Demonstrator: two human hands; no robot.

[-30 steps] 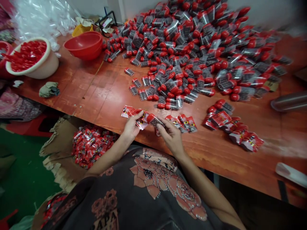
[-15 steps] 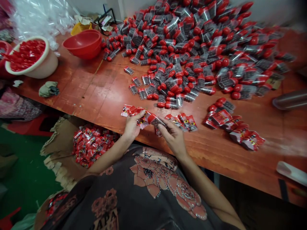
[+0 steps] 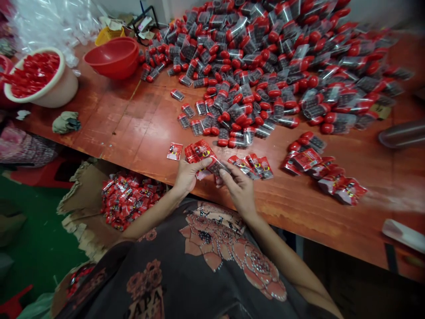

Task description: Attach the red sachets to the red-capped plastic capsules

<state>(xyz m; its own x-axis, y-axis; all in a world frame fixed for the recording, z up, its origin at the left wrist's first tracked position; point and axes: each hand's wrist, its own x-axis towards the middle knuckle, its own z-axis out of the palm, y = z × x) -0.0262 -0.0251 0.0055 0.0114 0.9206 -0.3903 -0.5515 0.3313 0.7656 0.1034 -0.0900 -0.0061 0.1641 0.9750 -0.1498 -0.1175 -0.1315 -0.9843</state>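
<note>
My left hand (image 3: 187,176) is closed on a bunch of small red printed sleeves (image 3: 199,152) at the near edge of the red-brown table (image 3: 133,128). My right hand (image 3: 238,185) pinches a small clear vial with a red cap (image 3: 217,167), its end meeting the sleeves held in the left hand. One loose red sleeve (image 3: 175,151) lies just left of my hands. A short row of wrapped vials (image 3: 253,165) lies right of my right hand.
A big heap of red-capped vials (image 3: 265,57) covers the far table. Another wrapped pile (image 3: 327,175) lies at right. A cardboard box of wrapped pieces (image 3: 128,199) sits below the table edge. Red bowl (image 3: 113,55) and white bowl of red caps (image 3: 36,77) stand far left.
The red sleeves in my left hand have lifted and fanned up, leaving one sleeve lying alone on the table at left. The vial in my right hand has slid further into the sleeves.
</note>
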